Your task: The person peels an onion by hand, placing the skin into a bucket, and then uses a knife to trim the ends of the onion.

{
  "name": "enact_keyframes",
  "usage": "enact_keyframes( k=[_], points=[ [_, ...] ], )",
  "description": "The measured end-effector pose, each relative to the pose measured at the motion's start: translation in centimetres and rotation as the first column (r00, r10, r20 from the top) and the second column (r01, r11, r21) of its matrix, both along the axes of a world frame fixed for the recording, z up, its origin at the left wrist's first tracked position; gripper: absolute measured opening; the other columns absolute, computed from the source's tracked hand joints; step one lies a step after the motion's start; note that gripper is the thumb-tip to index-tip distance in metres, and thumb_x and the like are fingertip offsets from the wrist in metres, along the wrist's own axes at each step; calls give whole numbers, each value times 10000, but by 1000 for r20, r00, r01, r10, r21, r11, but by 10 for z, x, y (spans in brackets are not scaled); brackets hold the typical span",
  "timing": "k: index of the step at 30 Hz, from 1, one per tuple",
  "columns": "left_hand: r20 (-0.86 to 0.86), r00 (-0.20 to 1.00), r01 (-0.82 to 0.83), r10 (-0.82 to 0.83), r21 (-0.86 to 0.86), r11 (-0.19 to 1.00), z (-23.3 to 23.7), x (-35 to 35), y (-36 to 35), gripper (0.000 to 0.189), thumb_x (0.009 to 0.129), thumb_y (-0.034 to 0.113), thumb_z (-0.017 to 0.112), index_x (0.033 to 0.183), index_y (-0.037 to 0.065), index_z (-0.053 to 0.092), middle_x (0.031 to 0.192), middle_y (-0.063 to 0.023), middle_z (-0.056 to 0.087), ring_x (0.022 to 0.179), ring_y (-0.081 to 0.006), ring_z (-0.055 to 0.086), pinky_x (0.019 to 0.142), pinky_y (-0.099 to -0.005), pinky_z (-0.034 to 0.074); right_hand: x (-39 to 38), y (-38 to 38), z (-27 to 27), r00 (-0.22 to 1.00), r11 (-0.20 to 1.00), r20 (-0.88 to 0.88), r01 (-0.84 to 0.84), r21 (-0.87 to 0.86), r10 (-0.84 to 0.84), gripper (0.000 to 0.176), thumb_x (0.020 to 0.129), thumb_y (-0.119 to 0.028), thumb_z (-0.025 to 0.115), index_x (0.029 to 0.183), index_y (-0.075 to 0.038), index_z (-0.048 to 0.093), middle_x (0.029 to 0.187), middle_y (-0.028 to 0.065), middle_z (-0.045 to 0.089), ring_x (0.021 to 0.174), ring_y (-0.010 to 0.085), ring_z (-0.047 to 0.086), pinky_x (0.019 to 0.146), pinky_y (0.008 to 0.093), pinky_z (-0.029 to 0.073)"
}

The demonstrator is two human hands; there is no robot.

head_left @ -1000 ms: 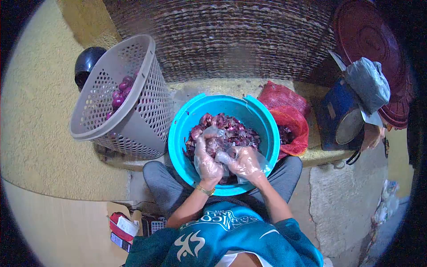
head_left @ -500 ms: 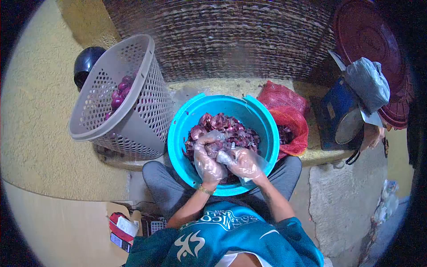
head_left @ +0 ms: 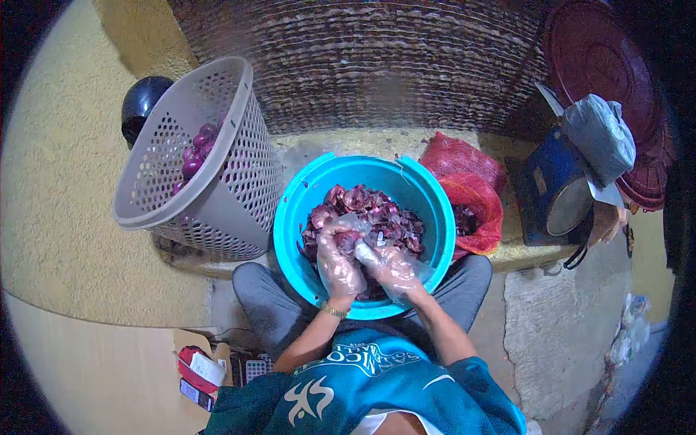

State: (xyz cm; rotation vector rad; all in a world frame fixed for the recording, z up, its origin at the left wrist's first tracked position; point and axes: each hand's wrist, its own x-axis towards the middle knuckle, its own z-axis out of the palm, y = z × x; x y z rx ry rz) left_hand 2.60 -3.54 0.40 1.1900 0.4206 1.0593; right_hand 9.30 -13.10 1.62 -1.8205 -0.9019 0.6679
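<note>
Left hand: the left hand, in a clear plastic glove, sits just below the centre of the frame over the basin, fingers curled closed around an onion.
Right hand: the right hand, also gloved, lies just beside the left one, fingers bent inward with the tips against the same onion; under the crumpled glove it is unclear whether they actually grip anything.
Onion: dark purple, between the two hands, above the heap of peels and inside the basin's rim.
Basin: the teal basin rests at mid-frame on the person's grey-trousered knees.
Peels: red-purple peels fill the basin's bottom, beyond the fingertips.
Bracelet: a gold bracelet circles the left wrist, at the basin's near edge.
Basket: a grey perforated basket leans tilted at the left of the frame, touching the basin, with purple onions inside.
Sack: a red mesh sack lies to the right of the basin, against it.
Scale: a blue scale stands at the right of the frame, a grey bag on top.
</note>
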Motion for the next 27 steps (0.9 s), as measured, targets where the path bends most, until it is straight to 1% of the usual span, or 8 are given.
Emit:
enact_keyframes(
  k=[5, 7, 13, 16, 18, 23, 25, 27],
  points=[
    [5, 997, -77, 80, 354, 932, 11, -7, 7, 525, 1015, 526, 346, 1064, 37, 531, 1067, -119, 619, 984, -219, 608, 913, -359, 474, -5, 5, 4, 896, 985, -442, -43, -166, -36, 613, 939, -618, 473, 930, -41, 680, 645, 67, 587, 607, 152, 492, 569, 338, 374],
    [-4, 994, -94, 108, 458, 884, 14, -8, 11, 508, 1016, 509, 364, 1069, 32, 531, 1076, -119, 617, 997, -223, 603, 931, -364, 464, -14, 12, 4, 789, 995, -611, 95, 14, -67, 588, 935, -647, 455, 788, -102, 619, 594, 13, 526, 565, 128, 440, 525, 315, 300],
    [-22, 983, -147, 184, 519, 842, 21, -8, 8, 517, 992, 521, 431, 1096, 24, 530, 1093, -109, 615, 1011, -219, 601, 944, -363, 458, -6, 4, 30, 666, 992, -742, -28, -121, -72, 577, 942, -620, 466, 967, -88, 689, 726, 61, 626, 622, 178, 526, 566, 336, 393],
    [72, 997, -13, 5, 119, 993, 23, -7, 7, 488, 990, 490, 465, 1085, 22, 566, 1021, -112, 652, 955, -247, 631, 900, -364, 481, -1, 8, 18, 949, 999, -315, 29, -23, -35, 567, 952, -557, 487, 1148, -56, 667, 859, 121, 699, 703, 253, 626, 657, 378, 480],
    [272, 897, 431, -347, -375, 820, 28, -12, 11, 576, 990, 576, 374, 1149, 60, 577, 1041, -85, 650, 966, -191, 628, 884, -339, 502, 0, 4, 44, 993, 984, -117, -1, -177, -20, 541, 956, -505, 500, 1206, -42, 628, 952, 156, 716, 833, 294, 675, 769, 391, 502],
    [151, 976, 205, -157, -401, 893, 13, -8, 10, 541, 1020, 527, 332, 1120, 66, 595, 1009, -78, 656, 942, -190, 630, 870, -337, 503, -4, 8, 28, 998, 1000, -70, 2, -28, -4, 458, 980, -437, 509, 1179, -42, 630, 925, 146, 695, 822, 260, 649, 728, 390, 497],
    [-175, 982, -54, 75, 120, 991, 11, -11, 13, 376, 1035, 338, 395, 1098, 17, 580, 1057, -105, 636, 1013, -217, 596, 942, -370, 448, -6, 10, 23, 979, 1000, -201, 18, -4, -19, 438, 985, -431, 508, 1171, -55, 633, 890, 122, 687, 769, 249, 635, 699, 390, 498],
    [-126, 987, -73, 104, 227, 971, 14, -13, 12, 350, 1029, 308, 404, 1091, 9, 574, 1072, -109, 629, 1034, -225, 582, 958, -371, 432, -10, 11, 43, 770, 989, -625, 56, -137, -130, 400, 989, -443, 502, 1166, -105, 624, 901, 63, 656, 751, 224, 604, 677, 382, 489]
  ],
)
